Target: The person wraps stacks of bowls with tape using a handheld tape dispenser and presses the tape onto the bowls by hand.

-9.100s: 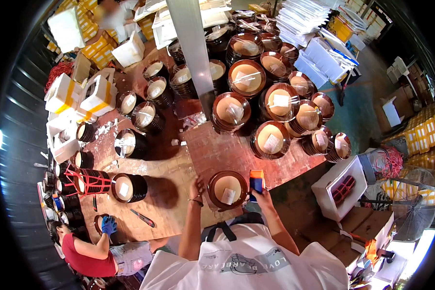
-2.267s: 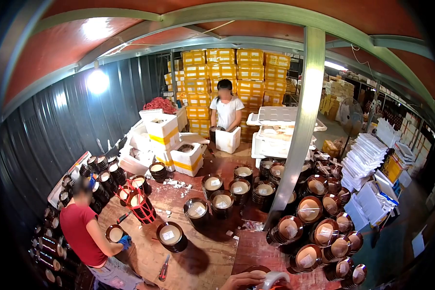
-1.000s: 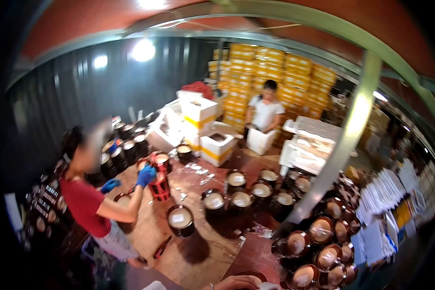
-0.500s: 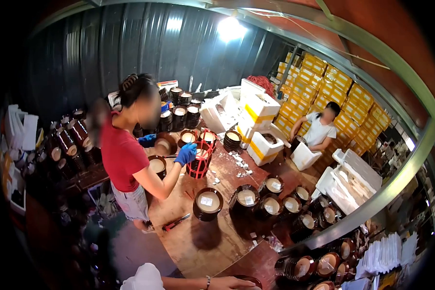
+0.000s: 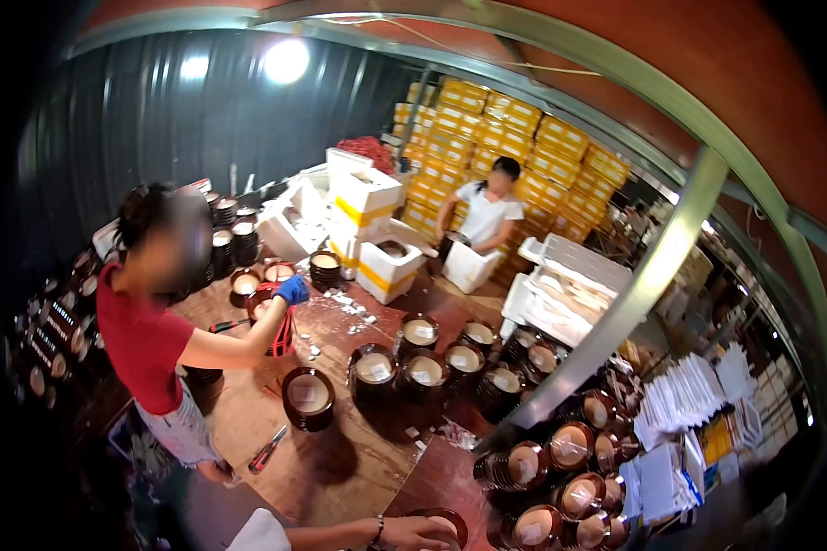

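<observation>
At far left, a person in red (image 5: 147, 331) leans over the table (image 5: 368, 487), where a knife (image 5: 268, 450) lies; knocked by an arm, it could slide off. Beyond, a gloved hand (image 5: 292, 290) touches a stack bound in red cord (image 5: 283, 335); an uneven pull might tip it. Near the bottom edge, the left hand (image 5: 413, 533) reaches over the bowl (image 5: 461, 527), fingers spread on it; whether they grip, I cannot tell. The right hand is out of view. If the left hand pressed on one side, the bowl could tilt. Just right, stacks (image 5: 572, 445) crowd together, so a bump might topple one.
</observation>
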A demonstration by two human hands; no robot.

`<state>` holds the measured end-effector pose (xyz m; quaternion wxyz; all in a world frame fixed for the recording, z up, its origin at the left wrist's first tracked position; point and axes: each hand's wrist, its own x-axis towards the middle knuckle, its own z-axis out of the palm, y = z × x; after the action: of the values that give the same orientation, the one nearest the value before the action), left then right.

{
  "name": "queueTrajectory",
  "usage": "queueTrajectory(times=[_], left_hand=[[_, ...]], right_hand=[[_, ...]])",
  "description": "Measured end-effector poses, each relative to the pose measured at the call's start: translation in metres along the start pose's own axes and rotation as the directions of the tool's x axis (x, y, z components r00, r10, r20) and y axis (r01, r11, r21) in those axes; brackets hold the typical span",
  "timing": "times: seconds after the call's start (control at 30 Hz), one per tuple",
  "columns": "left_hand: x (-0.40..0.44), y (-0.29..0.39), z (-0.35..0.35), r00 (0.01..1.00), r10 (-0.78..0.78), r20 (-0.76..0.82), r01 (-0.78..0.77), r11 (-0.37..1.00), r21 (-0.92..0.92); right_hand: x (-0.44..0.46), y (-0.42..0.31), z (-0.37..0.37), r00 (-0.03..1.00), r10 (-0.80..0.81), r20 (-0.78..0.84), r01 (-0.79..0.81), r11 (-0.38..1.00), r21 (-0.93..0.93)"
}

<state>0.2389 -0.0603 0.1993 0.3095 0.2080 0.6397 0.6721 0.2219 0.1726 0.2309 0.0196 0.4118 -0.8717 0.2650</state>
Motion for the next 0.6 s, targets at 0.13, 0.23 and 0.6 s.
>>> queueTrajectory(times=[0.13, 0.23, 0.6], left_hand=[[0.022, -0.038, -0.017, 0.998, 0.062, 0.029, -0.067, 0.965, 0.253], [0.005, -0.007, -0.019, 0.996, 0.061, -0.059, -0.053, 0.99, 0.134], [-0.011, -0.017, -0.012, 0.971, 0.209, -0.117, -0.119, 0.846, 0.519]], right_hand=[[-0.022, 0.005, 0.01, 1.0, 0.002, 0.021, -0.001, 1.0, -0.027], [-0.039, 0.008, 0.021, 0.999, -0.004, 0.046, 0.006, 0.999, -0.05], [-0.08, 0.007, 0.06, 0.984, -0.056, 0.171, 0.085, 0.982, -0.167]])
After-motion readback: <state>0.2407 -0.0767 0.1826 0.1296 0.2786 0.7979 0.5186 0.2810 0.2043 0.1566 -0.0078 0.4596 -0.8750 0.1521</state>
